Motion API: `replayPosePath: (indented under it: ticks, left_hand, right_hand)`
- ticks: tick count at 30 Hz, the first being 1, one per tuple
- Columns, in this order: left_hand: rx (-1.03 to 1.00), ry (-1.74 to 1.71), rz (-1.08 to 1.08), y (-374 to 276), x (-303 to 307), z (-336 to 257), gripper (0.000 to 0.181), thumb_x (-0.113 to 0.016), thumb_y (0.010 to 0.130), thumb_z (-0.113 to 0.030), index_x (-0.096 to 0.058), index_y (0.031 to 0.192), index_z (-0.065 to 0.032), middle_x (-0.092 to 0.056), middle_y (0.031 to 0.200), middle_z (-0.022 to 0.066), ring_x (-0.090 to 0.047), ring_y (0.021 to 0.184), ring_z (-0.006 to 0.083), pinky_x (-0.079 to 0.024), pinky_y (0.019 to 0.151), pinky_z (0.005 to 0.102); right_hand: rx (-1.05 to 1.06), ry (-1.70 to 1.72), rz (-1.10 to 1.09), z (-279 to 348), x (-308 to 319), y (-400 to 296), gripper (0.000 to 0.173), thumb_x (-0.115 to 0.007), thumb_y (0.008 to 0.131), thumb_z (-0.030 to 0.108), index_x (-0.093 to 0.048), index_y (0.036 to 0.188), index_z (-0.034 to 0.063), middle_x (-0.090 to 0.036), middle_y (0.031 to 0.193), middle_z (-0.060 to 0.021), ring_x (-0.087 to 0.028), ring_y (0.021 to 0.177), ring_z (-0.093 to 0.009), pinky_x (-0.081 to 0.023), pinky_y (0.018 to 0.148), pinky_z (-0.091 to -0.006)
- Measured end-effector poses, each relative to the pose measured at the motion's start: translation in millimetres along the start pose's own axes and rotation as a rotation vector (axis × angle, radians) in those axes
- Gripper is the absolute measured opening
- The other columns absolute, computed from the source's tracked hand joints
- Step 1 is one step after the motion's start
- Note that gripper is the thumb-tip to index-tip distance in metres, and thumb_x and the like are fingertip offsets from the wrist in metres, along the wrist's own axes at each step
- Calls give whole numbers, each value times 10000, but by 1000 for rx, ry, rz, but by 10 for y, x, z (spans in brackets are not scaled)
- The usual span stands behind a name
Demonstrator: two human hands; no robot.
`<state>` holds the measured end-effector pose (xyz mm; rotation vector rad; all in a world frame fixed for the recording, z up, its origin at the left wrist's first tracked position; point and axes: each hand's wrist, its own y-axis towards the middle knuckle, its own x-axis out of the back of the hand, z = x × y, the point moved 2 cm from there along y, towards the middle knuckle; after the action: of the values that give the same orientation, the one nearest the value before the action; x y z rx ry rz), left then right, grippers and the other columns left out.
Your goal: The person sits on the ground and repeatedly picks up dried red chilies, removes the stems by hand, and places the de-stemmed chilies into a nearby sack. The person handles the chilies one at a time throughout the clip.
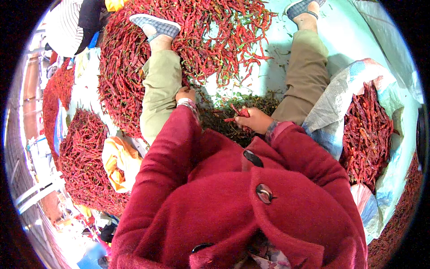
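Note:
Several dried red chili peppers are in my right hand, which is closed around them above a dark heap of stems and leaf debris between my legs. My left hand rests beside my left shin, at the near edge of a big pile of red chilies. Its fingers are curled and partly hidden, so whether they hold anything is unclear. Loose chilies with green stems spread over the pale sheet beyond my hands.
On my right stands an open woven plastic sack filled with chilies. To the left are another chili pile and an orange-and-white bag. A person in a striped hat is at the upper left. My outstretched legs flank the debris.

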<state>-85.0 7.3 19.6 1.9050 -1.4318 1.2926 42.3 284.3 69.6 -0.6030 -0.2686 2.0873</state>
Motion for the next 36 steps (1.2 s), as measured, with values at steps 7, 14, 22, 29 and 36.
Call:
replayPosePath:
  ticks: [7, 14, 22, 29, 36]
  left_hand:
    - [260, 224, 77, 266, -260, 130, 389, -602, 748, -398, -618, 1006, -106, -649, 913, 97, -620, 810, 250, -474, 763, 336]
    - [-78, -472, 261, -38, -359, 189, 201, -581, 825, -266, -582, 823, -64, -550, 614, 4, -452, 535, 97, -376, 501, 279]
    - [-36, -625, 647, -1199, -220, -310, 105, -618, 808, -174, -573, 799, -79, -542, 675, -46, -476, 607, 52, -405, 564, 212]
    - [-378, -454, 905, -1710, -256, -625, 122, -592, 795, -74, -611, 912, -46, -620, 802, -4, -545, 744, 71, -451, 697, 232]
    - [-169, -564, 856, -1660, -127, -636, 118, -561, 823, -86, -603, 911, -20, -626, 795, 28, -564, 683, 93, -457, 624, 227]
  right_hand:
    - [-84, 35, -3, 130, 48, -13, 206, -533, 844, 218, -548, 841, 12, -562, 690, -19, -514, 593, -106, -429, 548, -264]
    - [2, 97, -192, -84, 100, 141, 151, -555, 808, 149, -558, 900, 29, -559, 709, -12, -502, 623, -88, -418, 567, -252]
    - [92, 152, -270, -75, 140, 107, 183, -552, 784, 132, -536, 926, 18, -541, 721, -9, -495, 623, -87, -414, 578, -247]
    - [258, 55, -229, -118, 5, 37, 216, -568, 770, 151, -570, 924, 0, -599, 815, -25, -508, 737, -79, -433, 663, -259]
    - [310, 46, -260, -251, 71, 51, 193, -588, 760, 125, -573, 925, 26, -574, 738, 7, -479, 649, -70, -420, 594, -267]
